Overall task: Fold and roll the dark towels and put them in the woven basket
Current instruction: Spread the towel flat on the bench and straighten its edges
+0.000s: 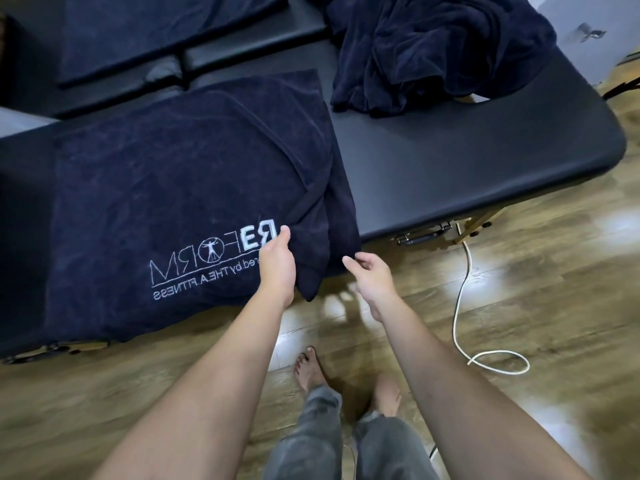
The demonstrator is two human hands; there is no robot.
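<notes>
The towel (166, 188) lies on our table (485, 150); our left hand (277, 261) grips its fold, our right hand (372, 271) hangs loosely empty.

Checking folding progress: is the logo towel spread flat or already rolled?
Spread, not rolled: the logo towel lies flat on the table, only its right edge folded over.

The spread towel (166, 174) is dark navy, with white embroidered lettering and a small circled figure (the stitching reads upside down from here). The crumpled towel (429, 50) is the same navy. The table (485, 143) is plain matte black. The floor (519, 306) is brown wood-grain plank, crossed by a white cord (460, 296). The trousers (311, 441) are faded grey.
</notes>
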